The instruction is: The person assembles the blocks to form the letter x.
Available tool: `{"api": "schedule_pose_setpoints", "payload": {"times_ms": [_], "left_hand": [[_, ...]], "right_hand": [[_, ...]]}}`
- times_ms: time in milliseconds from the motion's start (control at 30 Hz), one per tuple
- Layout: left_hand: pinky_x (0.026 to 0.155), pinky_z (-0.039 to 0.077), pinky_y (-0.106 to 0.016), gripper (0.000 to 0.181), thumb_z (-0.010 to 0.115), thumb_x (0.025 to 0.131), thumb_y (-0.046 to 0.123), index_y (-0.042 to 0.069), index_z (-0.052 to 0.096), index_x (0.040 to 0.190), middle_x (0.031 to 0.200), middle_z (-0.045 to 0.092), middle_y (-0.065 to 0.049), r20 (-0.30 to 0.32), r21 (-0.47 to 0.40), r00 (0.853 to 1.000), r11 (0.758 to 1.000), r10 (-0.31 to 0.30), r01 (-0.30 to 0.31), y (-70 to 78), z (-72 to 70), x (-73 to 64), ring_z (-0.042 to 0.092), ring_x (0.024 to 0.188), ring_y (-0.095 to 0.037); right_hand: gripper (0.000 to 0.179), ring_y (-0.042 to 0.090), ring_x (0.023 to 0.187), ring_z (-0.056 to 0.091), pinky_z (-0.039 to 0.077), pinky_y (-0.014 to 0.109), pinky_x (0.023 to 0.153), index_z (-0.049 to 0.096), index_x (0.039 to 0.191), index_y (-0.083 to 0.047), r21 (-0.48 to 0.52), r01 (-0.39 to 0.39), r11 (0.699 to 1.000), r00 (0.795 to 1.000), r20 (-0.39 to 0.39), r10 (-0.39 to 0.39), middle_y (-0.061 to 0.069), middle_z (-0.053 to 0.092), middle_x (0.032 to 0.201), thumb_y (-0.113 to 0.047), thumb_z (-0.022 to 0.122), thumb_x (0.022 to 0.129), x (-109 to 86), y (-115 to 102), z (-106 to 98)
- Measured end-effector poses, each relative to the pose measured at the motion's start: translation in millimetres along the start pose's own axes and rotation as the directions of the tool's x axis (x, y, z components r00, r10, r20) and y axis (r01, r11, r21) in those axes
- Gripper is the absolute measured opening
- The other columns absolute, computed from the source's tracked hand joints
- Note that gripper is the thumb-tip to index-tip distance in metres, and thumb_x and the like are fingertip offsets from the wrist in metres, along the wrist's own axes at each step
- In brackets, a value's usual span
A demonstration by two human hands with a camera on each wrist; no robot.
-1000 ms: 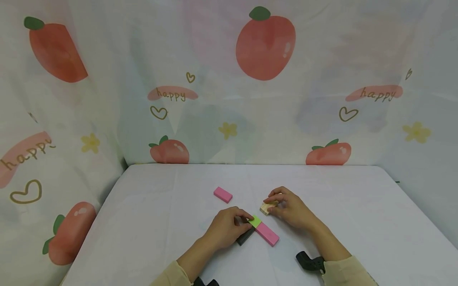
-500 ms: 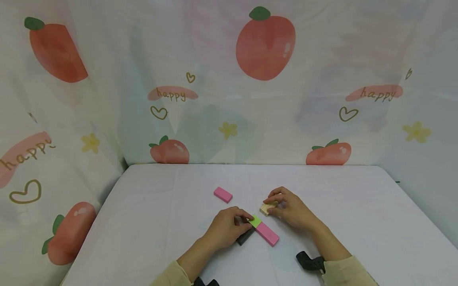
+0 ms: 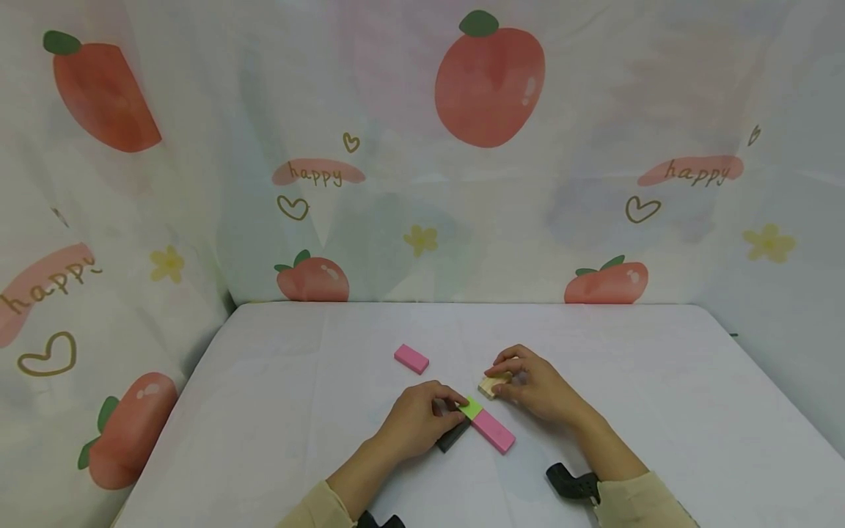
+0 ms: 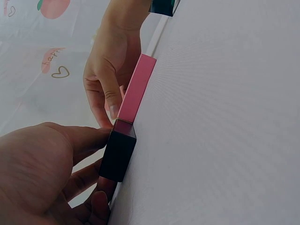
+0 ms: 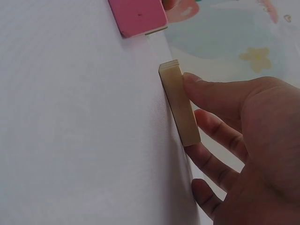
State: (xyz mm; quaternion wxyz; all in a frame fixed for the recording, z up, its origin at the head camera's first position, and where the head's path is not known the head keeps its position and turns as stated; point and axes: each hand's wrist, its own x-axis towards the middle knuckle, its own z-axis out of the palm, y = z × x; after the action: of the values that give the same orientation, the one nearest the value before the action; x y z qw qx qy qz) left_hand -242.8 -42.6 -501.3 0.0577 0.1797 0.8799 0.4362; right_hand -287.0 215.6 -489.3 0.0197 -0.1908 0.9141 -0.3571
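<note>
In the head view my left hand [image 3: 417, 419] pinches the left end of a lime-green block [image 3: 472, 408] between thumb and index finger. A longer pink block [image 3: 494, 432] lies end to end with the green one. Beside them, partly under the left hand, sits a black block [image 3: 452, 437]; the left wrist view shows the same black block [image 4: 118, 152] just in front of the fingers, hiding the green one. My right hand [image 3: 533, 383] grips a pale wooden block [image 3: 490, 386], thumb on its near side. Right by the tabletop, that wooden block [image 5: 180, 104] stands in the right wrist view.
A separate pink block [image 3: 411, 359] lies farther back on the white table [image 3: 317, 381]. Behind the table hangs a fruit-printed curtain [image 3: 396, 220]. Black wrist devices [image 3: 571, 484] sit at both sleeves.
</note>
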Motion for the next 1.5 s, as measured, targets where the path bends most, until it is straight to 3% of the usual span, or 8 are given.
{"api": "schedule_pose_setpoints", "payload": {"times_ms": [1100, 1500], "left_hand": [[0.062, 0.045, -0.021, 0.017, 0.079, 0.092, 0.022, 0.027, 0.08, 0.108, 0.092, 0.066, 0.017, 0.003, -0.007, 1.0, 1.0, -0.004, 0.004, 0.6, -0.3, 0.2, 0.053, 0.072, 0.0], [0.063, 0.045, -0.02, 0.017, 0.079, 0.092, 0.022, 0.027, 0.08, 0.108, 0.093, 0.067, 0.017, -0.001, 0.005, 1.0, 1.0, -0.008, 0.008, 2.4, -1.0, -0.4, 0.054, 0.073, 0.0]], "right_hand": [[0.022, 0.025, 0.12, 0.057, 0.046, 0.051, 0.103, 0.081, 0.109, -0.022, -0.007, 0.005, 1.0, 1.0, 0.025, -0.004, -0.003, 0.062, 0.121, -0.02, 0.084, 0.087, -1.0, -6.2, 1.0], [0.022, 0.024, 0.119, 0.057, 0.045, 0.051, 0.103, 0.081, 0.107, -0.022, 0.022, 0.04, 0.999, 0.999, 0.035, -0.041, -0.003, 0.062, 0.119, -0.019, 0.085, 0.086, 0.4, -5.4, 1.1]]}}
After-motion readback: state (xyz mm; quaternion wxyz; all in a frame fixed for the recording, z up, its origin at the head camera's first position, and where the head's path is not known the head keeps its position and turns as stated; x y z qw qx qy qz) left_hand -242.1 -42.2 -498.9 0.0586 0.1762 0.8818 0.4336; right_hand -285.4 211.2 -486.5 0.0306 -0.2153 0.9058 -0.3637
